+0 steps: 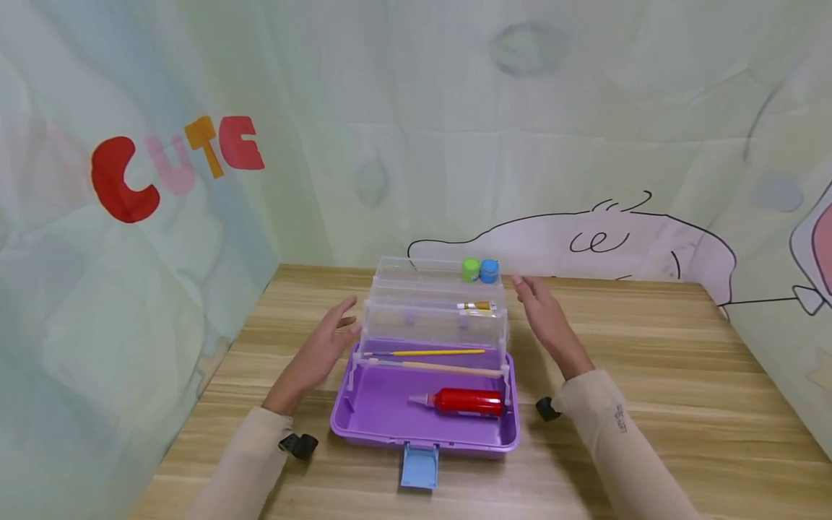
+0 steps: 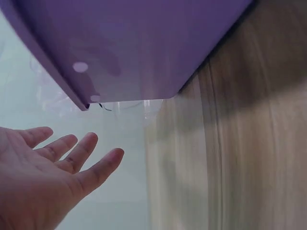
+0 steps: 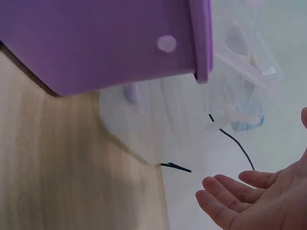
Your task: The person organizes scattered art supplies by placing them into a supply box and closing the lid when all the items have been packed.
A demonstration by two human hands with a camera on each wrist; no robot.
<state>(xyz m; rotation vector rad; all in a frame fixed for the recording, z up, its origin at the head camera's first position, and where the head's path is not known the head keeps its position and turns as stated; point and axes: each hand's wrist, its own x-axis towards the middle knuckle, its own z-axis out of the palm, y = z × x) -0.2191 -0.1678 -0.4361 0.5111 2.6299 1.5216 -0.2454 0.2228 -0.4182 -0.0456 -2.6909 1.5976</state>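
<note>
A purple storage box stands on the table with its clear tiered trays folded out toward the back. Beside the box's left side, my left hand hovers with fingers spread and holds nothing; the left wrist view shows the palm apart from the purple wall. My right hand is raised to the right of the trays, fingers extended, with nothing in it. A red bottle with a pointed nozzle lies in the box. Two paintbrushes, one yellow and one pale, lie across the lowest tray.
Green and blue small jars sit in the top tray, with a small paint tube one tier lower. A light blue latch hangs off the box's front. Printed cloth walls surround the wooden table.
</note>
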